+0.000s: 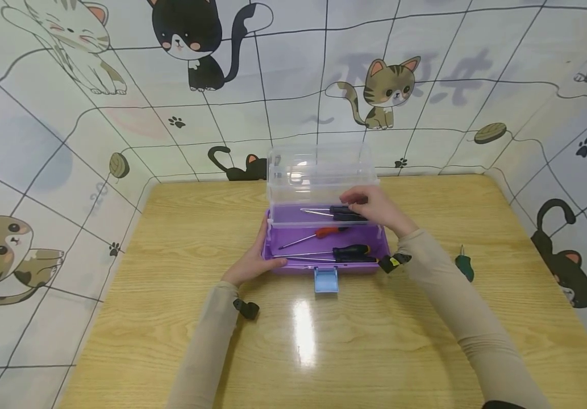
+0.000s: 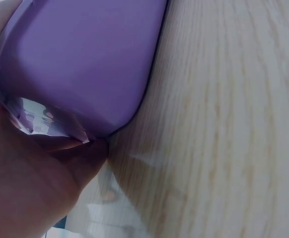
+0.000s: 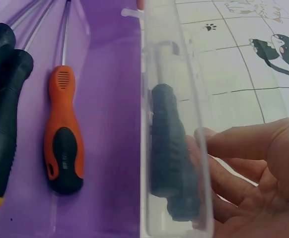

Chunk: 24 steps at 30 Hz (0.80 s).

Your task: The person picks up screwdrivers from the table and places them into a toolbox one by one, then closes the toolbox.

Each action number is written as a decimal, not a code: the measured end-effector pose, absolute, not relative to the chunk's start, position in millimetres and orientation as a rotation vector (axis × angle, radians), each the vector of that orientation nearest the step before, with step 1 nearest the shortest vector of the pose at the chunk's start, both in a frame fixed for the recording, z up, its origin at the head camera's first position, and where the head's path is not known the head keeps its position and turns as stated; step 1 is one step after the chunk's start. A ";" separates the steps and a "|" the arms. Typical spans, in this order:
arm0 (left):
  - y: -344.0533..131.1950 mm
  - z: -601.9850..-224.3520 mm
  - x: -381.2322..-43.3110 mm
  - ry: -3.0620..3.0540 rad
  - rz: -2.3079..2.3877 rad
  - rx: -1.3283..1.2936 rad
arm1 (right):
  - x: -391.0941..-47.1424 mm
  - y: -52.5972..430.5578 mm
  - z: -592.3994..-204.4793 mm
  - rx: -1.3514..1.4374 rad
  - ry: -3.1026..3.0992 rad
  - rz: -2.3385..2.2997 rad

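Note:
My left hand grips the left end of a purple toolbox, its thumb along the front edge. In the left wrist view the fingers wrap around the box's corner. Two dark-handled screwdrivers lie side by side in a clear tray along the back. My right hand is over the right part of that tray, fingers loosely bent, with fingertips right at its edge and close to the handles. Inside the purple base lie an orange-and-black screwdriver and two black-handled screwdrivers near the front.
The clear lid stands raised against the cat-patterned wall covering. A blue latch hangs at the box's front. To the right, a short green-handled tool lies on the wooden table.

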<state>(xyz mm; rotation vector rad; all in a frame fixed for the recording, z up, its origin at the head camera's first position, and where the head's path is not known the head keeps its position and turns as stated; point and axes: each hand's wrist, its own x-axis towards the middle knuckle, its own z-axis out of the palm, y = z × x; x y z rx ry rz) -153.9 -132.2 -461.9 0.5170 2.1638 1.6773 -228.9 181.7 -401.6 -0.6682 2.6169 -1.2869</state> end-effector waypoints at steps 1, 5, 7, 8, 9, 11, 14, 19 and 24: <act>-131.7 -461.8 -154.0 2.161 1.680 0.519 | -228.7 182.9 -400.3 -0.664 2.617 -1.285; -130.8 -461.8 -154.2 2.150 1.693 0.521 | -225.9 188.2 -396.3 -0.632 2.622 -1.278; -130.7 -461.6 -153.9 2.146 1.700 0.522 | -224.2 191.7 -395.5 -0.630 2.623 -1.291; -130.7 -461.5 -153.8 2.147 1.700 0.520 | -223.0 194.1 -395.4 -0.629 2.623 -1.297; -130.6 -461.4 -153.5 2.148 1.700 0.520 | -221.7 196.6 -395.7 -0.621 2.626 -1.309; -130.7 -461.0 -153.3 2.149 1.699 0.517 | -218.0 202.4 -395.5 -0.603 2.627 -1.338; -130.8 -461.7 -153.6 2.155 1.694 0.519 | -210.5 212.8 -395.0 -0.521 2.644 -1.378; -132.1 -463.4 -153.4 2.175 1.671 0.522 | -198.5 233.1 -395.0 -0.398 2.669 -1.425; -132.3 -463.0 -152.4 2.172 1.680 0.520 | -187.0 252.0 -395.9 -0.345 2.702 -1.469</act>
